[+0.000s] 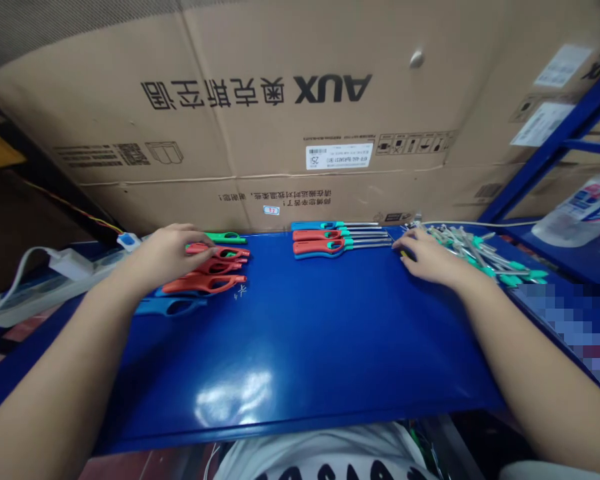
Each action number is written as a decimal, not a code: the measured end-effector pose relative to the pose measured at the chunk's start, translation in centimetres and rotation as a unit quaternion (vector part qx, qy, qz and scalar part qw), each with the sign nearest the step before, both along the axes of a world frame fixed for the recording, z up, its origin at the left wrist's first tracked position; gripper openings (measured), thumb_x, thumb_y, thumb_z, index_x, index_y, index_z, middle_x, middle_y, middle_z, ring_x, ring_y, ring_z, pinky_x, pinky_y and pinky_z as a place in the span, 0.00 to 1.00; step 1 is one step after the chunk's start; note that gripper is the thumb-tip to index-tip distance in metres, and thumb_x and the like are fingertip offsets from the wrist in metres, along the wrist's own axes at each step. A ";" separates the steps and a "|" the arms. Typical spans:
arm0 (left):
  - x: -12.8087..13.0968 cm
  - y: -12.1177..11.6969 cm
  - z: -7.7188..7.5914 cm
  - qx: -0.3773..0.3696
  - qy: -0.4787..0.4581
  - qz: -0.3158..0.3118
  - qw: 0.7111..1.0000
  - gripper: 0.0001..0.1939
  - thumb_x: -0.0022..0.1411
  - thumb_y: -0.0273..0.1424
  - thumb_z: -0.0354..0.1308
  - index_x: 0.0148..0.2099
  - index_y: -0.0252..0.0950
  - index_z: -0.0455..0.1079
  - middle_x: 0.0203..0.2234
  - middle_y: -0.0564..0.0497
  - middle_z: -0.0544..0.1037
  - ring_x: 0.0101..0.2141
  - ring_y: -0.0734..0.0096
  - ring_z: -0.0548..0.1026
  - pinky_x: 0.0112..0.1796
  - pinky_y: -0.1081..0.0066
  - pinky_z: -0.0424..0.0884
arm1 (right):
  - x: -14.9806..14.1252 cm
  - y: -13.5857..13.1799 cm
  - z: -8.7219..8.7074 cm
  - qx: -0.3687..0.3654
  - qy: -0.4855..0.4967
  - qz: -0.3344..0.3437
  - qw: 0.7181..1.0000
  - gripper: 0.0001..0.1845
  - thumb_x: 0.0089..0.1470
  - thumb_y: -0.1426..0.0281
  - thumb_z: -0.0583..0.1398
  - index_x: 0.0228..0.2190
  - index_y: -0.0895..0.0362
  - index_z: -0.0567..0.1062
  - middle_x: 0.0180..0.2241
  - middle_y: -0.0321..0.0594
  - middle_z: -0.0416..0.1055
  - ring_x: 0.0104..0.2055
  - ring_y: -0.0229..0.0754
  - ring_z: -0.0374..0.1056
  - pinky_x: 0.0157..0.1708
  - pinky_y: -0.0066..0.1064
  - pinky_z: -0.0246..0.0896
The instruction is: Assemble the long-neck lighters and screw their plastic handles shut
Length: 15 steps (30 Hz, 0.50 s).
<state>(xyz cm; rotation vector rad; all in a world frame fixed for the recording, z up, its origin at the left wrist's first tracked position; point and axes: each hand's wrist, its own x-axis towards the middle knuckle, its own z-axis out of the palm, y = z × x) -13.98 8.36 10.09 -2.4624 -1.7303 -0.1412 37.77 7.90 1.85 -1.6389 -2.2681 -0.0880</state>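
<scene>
My left hand [167, 257] is over a cluster of lighter handles at the left, its fingers closed on a red lighter handle [233, 253]. More red handles [215, 284], a green handle [227, 237] and a blue handle [167, 306] lie around it. My right hand [427, 257] is at the near left side of a pile of metal lighter tubes [475, 250] with green ends. Its fingers are bent together, with a small yellow bit showing between them; what they hold is unclear. Between the hands lie several red and blue stick lighters [320, 247] with metal tubes pointing right.
A large cardboard sheet [260, 147] stands along the back of the blue table [300, 347]. A white power strip [55, 287] with plugs is at the left edge. At the right are a blue metal post [555, 147] and a clear plastic bottle [575, 213].
</scene>
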 end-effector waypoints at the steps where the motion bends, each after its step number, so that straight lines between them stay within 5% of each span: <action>1: -0.9 0.1 0.0 -0.018 0.007 0.014 1.000 0.17 0.63 0.41 0.52 0.43 0.38 0.76 0.42 0.45 0.79 0.44 0.58 0.74 0.48 0.66 0.67 | -0.3 -0.1 0.3 0.018 0.009 0.011 1.000 0.13 0.53 0.76 0.59 0.40 0.58 0.79 0.47 0.55 0.72 0.50 0.57 0.71 0.55 0.48 0.66; 6: -4.1 0.4 0.3 -0.065 0.002 0.076 0.995 0.16 0.57 0.41 0.58 0.42 0.36 0.76 0.35 0.47 0.81 0.36 0.61 0.76 0.38 0.70 0.68 | -2.2 -1.0 1.8 0.010 0.061 -0.003 0.998 0.15 0.60 0.69 0.53 0.42 0.53 0.79 0.34 0.44 0.78 0.38 0.52 0.76 0.43 0.47 0.72; 15: -5.9 0.9 -0.1 -0.043 -0.042 0.115 0.992 0.14 0.44 0.26 0.58 0.36 0.36 0.75 0.32 0.51 0.82 0.34 0.65 0.76 0.36 0.75 0.68 | -5.3 -2.1 1.6 -0.010 0.073 0.158 0.985 0.15 0.60 0.72 0.53 0.42 0.53 0.78 0.42 0.46 0.78 0.43 0.50 0.75 0.46 0.44 0.72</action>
